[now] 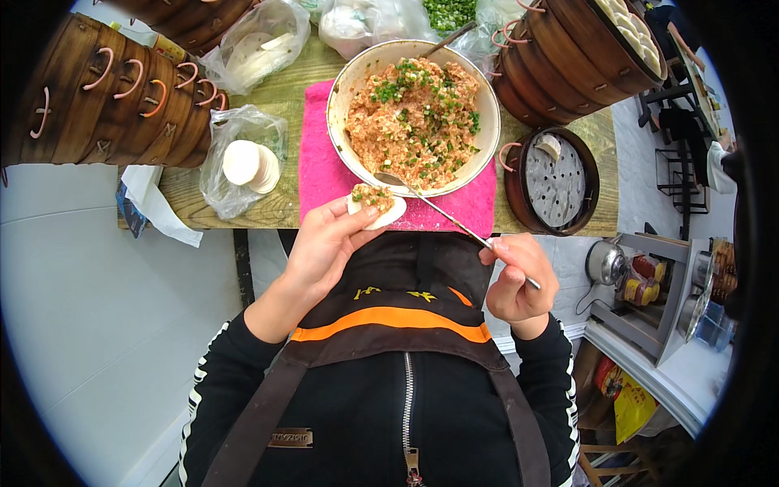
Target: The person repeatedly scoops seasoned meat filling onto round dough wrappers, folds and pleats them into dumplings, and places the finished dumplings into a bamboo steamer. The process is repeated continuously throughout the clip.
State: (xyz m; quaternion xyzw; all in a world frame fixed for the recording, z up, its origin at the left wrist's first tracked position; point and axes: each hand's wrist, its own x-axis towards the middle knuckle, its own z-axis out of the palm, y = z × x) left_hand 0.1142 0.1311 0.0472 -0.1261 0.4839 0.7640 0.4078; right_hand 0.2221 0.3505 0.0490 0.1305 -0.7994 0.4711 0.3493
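Observation:
In my left hand lies a round white dough wrapper, topped with a lump of minced filling with green onion bits. My right hand grips the handle of a long metal spoon; its bowl is at the near rim of the basin, beside the filling. Behind both hands stands a white enamel basin of reddish mince scattered with chopped green onion. A second utensil leans at its far rim. On the left, a stack of wrappers rests on an opened plastic bag.
A pink towel lies under the basin on the wooden table. To the right, a small steamer basket holds one dumpling on a perforated liner. Bamboo steamer stacks rise at left and right. Another person is at far right.

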